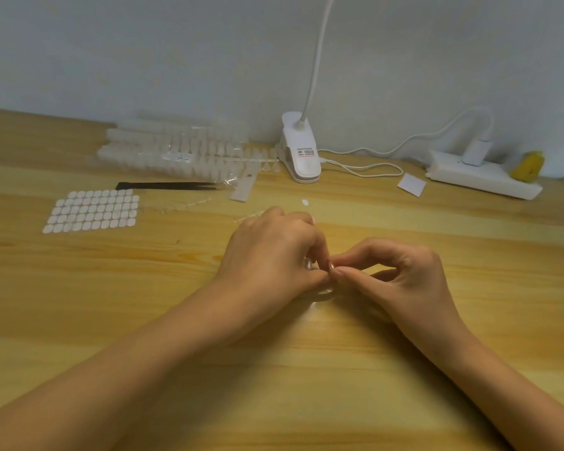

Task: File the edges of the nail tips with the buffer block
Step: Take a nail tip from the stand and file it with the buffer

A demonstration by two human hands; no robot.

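**Coach:** Two hands on one tiny thing. You pinch what looks like a small clear nail tip [330, 267] at the middle of the table, nearer to you than anything else on it. It is almost too small to make out.

**Spotter:** By my reading, no filing is under way yet. You hold no block, and I cannot pick out a buffer block for certain anywhere in view.

**Coach:** Your left hand [274, 252] has its fingers curled over, with thumb and fingertips closed on the tip from the left. Your right hand [404, 275] meets it there, thumb and forefinger pressed on the same spot. Its other fingers arch loosely above the light wooden table [111, 288].

**Spotter:** So your hands are together, touching at the fingertips. Just nearer than them, a clear glossy curved piece [324, 292] lies on the wood.

**Coach:** Next, I judge, one hand should keep the tip by its sides with the edge exposed. The other should let go and fetch the block.

**Spotter:** Look farther out. A pale flat strip [244, 187] lies beyond your left hand, and a small white square pad [411, 184] sits far right. Either might be the block, but I cannot tell.

**Coach:** At the far left you have rows of clear spare nail tips [176, 148], slim black tweezers [166, 185] and a sheet of white oval tabs [92, 211].
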